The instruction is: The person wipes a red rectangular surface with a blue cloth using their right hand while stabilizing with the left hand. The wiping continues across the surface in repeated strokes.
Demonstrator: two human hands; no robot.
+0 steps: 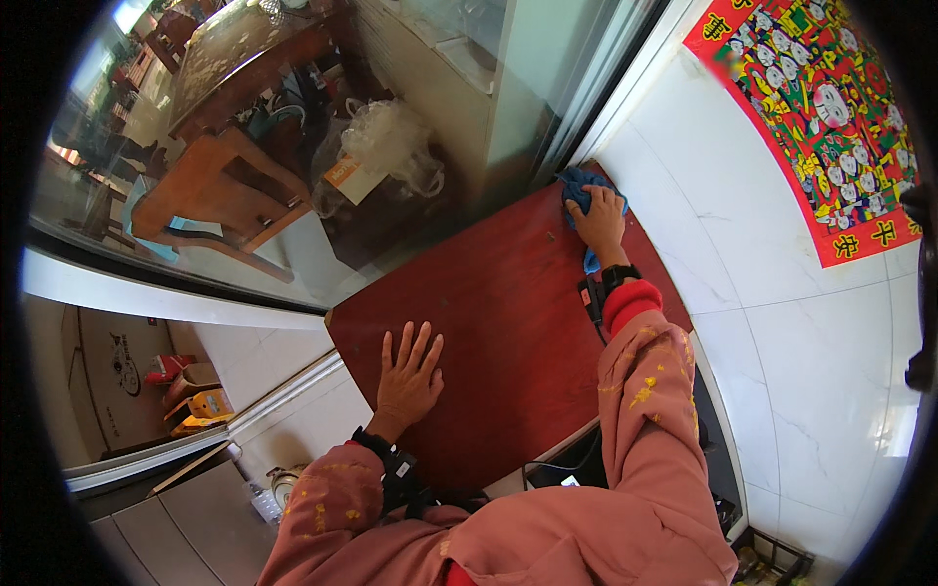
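A dark red wooden tabletop point(484, 315) lies before me, its far edge close to a glass pane. At its far right corner my right hand point(602, 220) presses on a crumpled blue cloth point(586, 189), fingers curled over it; a strip of the cloth shows below the palm. My left hand point(410, 373) rests flat on the left part of the tabletop with fingers spread and nothing in it. Both wrists carry black straps with small devices, and a cable runs from the right one.
A white tiled wall point(733, 278) with a colourful poster point(821, 110) borders the tabletop on the right. Behind the glass pane are a wooden chair point(220, 190) and plastic bags point(396, 139). Boxes point(201, 406) lie at the left, near a door track point(286, 388).
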